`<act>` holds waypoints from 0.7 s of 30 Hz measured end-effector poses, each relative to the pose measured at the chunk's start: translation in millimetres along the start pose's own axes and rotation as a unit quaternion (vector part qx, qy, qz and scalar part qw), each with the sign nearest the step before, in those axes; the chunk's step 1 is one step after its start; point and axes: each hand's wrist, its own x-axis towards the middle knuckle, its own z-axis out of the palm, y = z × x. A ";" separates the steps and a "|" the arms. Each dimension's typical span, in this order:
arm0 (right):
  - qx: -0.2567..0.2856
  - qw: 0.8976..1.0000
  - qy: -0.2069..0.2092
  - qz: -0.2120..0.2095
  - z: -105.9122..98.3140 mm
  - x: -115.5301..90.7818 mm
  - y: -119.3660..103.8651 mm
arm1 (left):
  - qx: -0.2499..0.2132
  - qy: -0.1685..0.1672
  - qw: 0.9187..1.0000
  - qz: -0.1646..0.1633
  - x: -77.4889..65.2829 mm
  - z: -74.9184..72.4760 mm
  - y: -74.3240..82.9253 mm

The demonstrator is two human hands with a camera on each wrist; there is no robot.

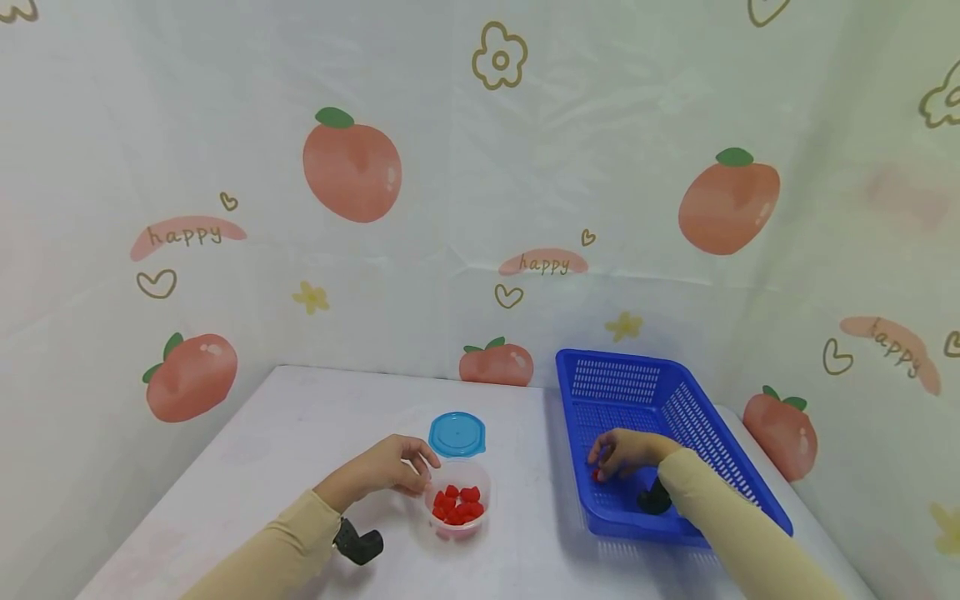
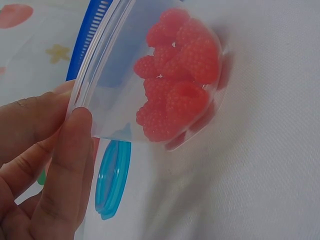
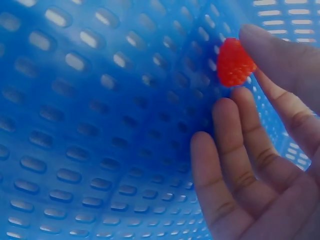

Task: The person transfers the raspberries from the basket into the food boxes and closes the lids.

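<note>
With thumb and fingers, my left hand (image 1: 397, 464) pinches the rim of a clear round plastic tub (image 1: 486, 492) on the table. Several red raspberries (image 2: 175, 75) lie in the bottom of the tub. Inside the blue basket (image 1: 720, 433), my right hand (image 1: 626, 452) holds a single raspberry (image 3: 234, 62) between thumb and index finger, close to the basket's slotted wall. The other fingers of that hand are spread and slightly bent. A blue lid (image 1: 457, 434) lies flat just behind the tub.
The basket stands at the right of the white table (image 1: 315, 417), its rim raised around my right hand. A patterned cloth (image 1: 450, 167) hangs behind the table. Black wrist devices show at the left wrist (image 1: 358, 543) and right wrist (image 1: 655, 498).
</note>
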 end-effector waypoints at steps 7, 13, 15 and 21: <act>-0.008 1.000 -0.005 0.006 2.3 1.9 -1.0 | -0.002 -0.005 1.000 -0.001 2.3 -1.1 -3.8; 0.003 1.000 -0.017 0.002 1.4 3.2 -0.3 | -0.002 -0.005 1.000 -0.003 3.2 -1.2 -4.5; -0.002 1.000 -0.017 0.001 1.2 3.2 -0.4 | -0.003 -0.004 1.000 -0.003 3.3 -1.0 -4.6; -0.027 1.000 -0.003 0.010 2.2 2.2 -2.1 | -0.002 -0.003 1.000 -0.001 3.3 -0.5 -4.4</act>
